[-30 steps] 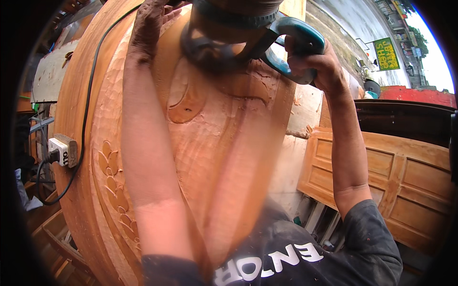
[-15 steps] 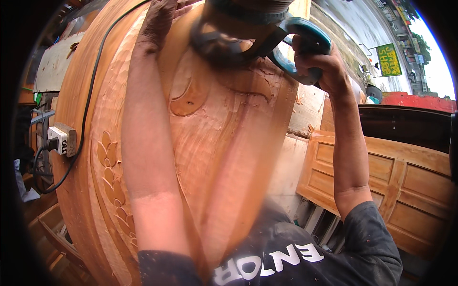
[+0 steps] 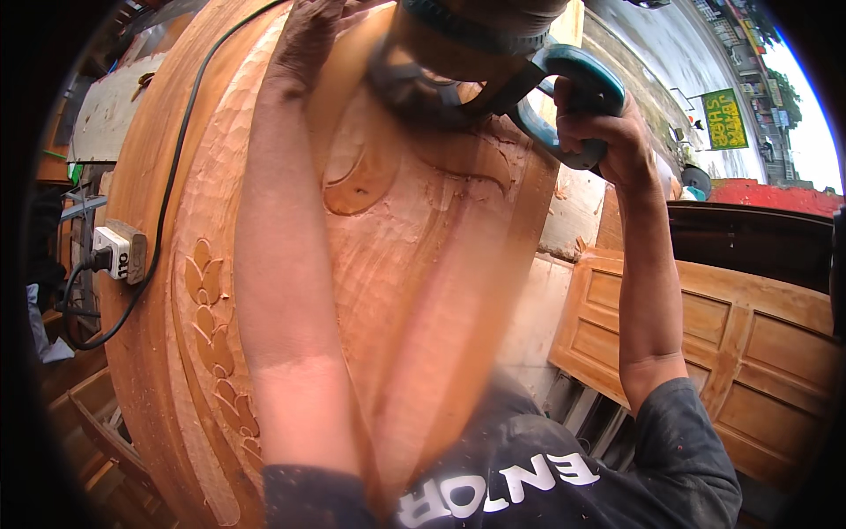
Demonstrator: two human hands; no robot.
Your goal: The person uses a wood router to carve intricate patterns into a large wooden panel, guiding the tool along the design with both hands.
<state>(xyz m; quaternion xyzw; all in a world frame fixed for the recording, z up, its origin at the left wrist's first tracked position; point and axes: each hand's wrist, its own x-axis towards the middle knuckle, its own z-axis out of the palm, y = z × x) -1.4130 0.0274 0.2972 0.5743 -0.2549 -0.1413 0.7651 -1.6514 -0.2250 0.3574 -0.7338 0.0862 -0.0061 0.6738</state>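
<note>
My right hand [image 3: 617, 141] grips the teal and black handle [image 3: 582, 70] of a power router [image 3: 471, 26], whose dark round base sits over a large carved wooden panel [image 3: 432, 291]. My left hand [image 3: 308, 40] is at the top edge of the view, left of the router; its fingers are partly cut off, and what they touch is unclear. Its forearm lies along the panel, beside carved leaf shapes [image 3: 207, 273] on the left. A curved outline is carved below the router, and part of the lower panel looks hazy.
A power socket [image 3: 110, 251] on a wood block sits at the left, with a black cable [image 3: 159, 229] looping upward. A paneled wooden door [image 3: 767, 370] lies at the right, near pale tiles [image 3: 529, 317]. A street and a green sign [image 3: 725, 117] show at upper right.
The router and both my hands have shifted right in the view, the right hand also slightly down. The grip on the router is unchanged; the surroundings moved slightly as the view shifted.
</note>
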